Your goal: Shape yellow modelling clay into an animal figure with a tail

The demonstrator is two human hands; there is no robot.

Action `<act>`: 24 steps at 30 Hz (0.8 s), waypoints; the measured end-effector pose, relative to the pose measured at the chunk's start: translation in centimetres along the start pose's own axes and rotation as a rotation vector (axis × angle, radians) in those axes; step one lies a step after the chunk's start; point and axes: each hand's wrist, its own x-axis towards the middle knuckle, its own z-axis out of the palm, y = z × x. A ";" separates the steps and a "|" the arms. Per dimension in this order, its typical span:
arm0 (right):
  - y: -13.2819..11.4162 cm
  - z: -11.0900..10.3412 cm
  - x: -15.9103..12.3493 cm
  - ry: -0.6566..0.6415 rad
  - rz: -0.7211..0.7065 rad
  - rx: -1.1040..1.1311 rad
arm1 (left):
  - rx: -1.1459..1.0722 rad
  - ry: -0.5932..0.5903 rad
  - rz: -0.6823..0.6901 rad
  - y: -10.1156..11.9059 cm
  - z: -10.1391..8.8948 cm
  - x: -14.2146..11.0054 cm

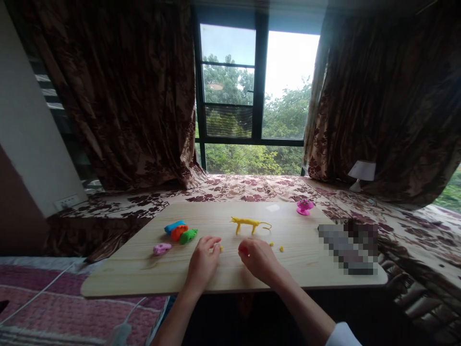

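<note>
Forearms (185, 312): extended over the near edge of the table; the right one was covered at the bottom of the view by a white sleeve (344, 334).
Quilt (65, 298): seen at the near left, striped in pink and white; crossed by a white cable (45, 289).
Left hand (203, 262): held low over the table, fingers bent but parted, thumb and forefinger spaced open; nothing was seen gripped.
Right hand (259, 259): turned inward, fingers curled toward the thumb; whether anything was pinched there could not be told.
Yellow bits (281, 249): one was seen just beside the thumb of the left hand; two were left lying beyond the right hand, near each other but apart.
Lumps: a pink lump (162, 248) was placed at the left; beyond it a green lump (188, 235), an orange lump (179, 232) and a blue lump (174, 227) were grouped closely.
Yellow figure (248, 222): set on the middle of the table, beyond both hands and touched by neither; four-legged, its curled tail directed right.
Table (144, 271): pale, wood-grained; its right part was partly hidden by pixelation.
Pink figure (305, 207): placed near the far right corner.
Lamp (362, 170): stood on flowered cloth (230, 190); white-shaded.
Window (261, 86): flanked by patterned curtains (144, 96); trees (288, 115) were seen outside.
</note>
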 end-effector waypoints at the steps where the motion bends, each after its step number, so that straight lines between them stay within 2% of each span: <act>1: -0.1 -0.3 -0.3 0.019 0.003 0.033 | -0.021 0.033 0.000 0.1 -0.1 -0.1; 5: -1.0 -1.2 -1.6 0.090 -0.017 0.177 | -0.172 0.123 -0.051 1.2 -0.1 -0.9; 8: -2.3 -1.1 -1.9 0.136 -0.053 0.253 | -0.329 0.107 -0.137 2.9 0.7 -1.8; 11: -3.8 -1.2 -2.3 0.164 -0.110 0.300 | -0.593 -0.048 -0.260 4.9 1.7 -2.8; 13: -4.6 -1.6 -3.0 0.169 -0.177 0.296 | -0.994 -0.195 -0.448 5.8 2.2 -3.4; 15: -5.3 -2.3 -3.9 0.152 -0.264 0.274 | -1.289 -0.230 -0.568 6.0 2.7 -3.8; 16: -5.5 -2.7 -4.3 0.128 -0.310 0.262 | -1.368 -0.218 -0.585 5.9 3.0 -4.0; 19: -6.0 -3.5 -5.1 0.045 -0.387 0.231 | -1.460 -0.216 -0.553 5.4 3.8 -4.5; 21: -6.1 -3.6 -5.1 0.026 -0.361 0.190 | -1.466 -0.251 -0.557 5.2 4.1 -4.7; 24: -6.2 -3.6 -5.4 0.008 -0.342 0.133 | -1.464 -0.280 -0.598 5.2 3.5 -4.7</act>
